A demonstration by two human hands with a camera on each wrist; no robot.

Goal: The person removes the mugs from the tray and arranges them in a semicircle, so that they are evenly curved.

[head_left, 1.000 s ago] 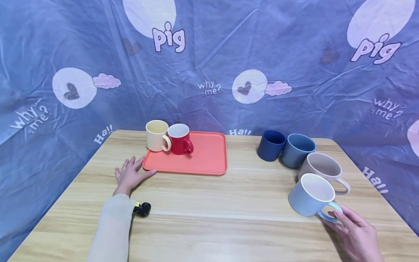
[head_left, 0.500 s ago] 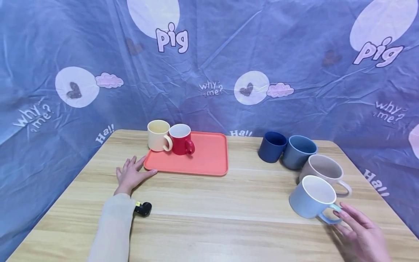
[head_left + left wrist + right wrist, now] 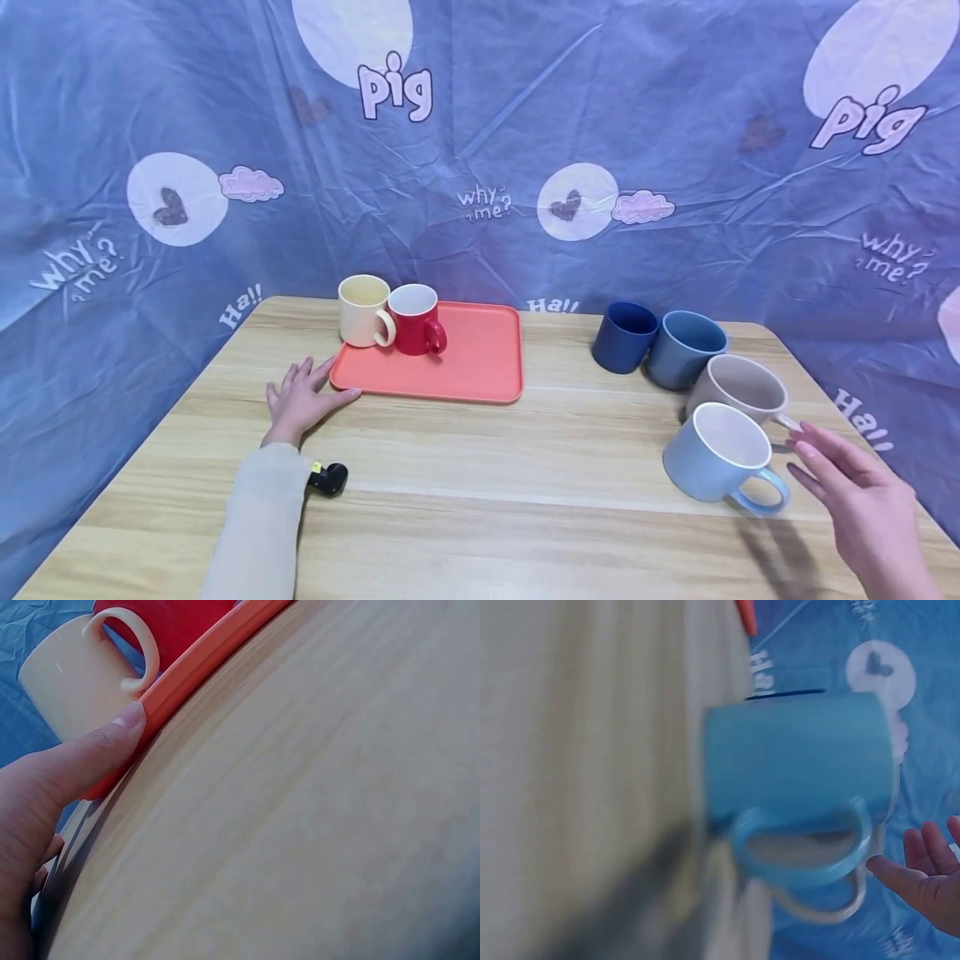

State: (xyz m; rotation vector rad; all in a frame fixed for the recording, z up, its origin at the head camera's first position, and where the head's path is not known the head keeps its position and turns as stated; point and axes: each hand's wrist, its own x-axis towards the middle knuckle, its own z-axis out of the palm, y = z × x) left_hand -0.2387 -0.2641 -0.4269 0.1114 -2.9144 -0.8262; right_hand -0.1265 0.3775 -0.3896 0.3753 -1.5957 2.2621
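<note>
A coral tray (image 3: 476,354) lies at the back left. My left hand (image 3: 296,404) rests at its near left corner, fingers spread, thumb against the rim in the left wrist view. A cream mug (image 3: 358,323) and a red mug (image 3: 410,332) stand side by side on the tray's left part. At the right, a light blue mug (image 3: 693,460) stands upright, its handle towards me. My right hand (image 3: 866,492) hovers just right of that handle, fingers loosely extended and holding nothing. In the head view its fingertips overlap the handle of a taupe mug (image 3: 708,390) behind.
Behind the taupe mug stand a slate blue mug (image 3: 670,358) and a navy cup (image 3: 621,346), close together in a slanting row. A small black device (image 3: 328,479) sits beside my left wrist. Blue printed cloth (image 3: 495,125) hangs around the wooden table (image 3: 465,483).
My right hand has let go of the light blue mug's handle and moved up and right. The mug stays beside the taupe one. The left hand has stayed at the tray corner.
</note>
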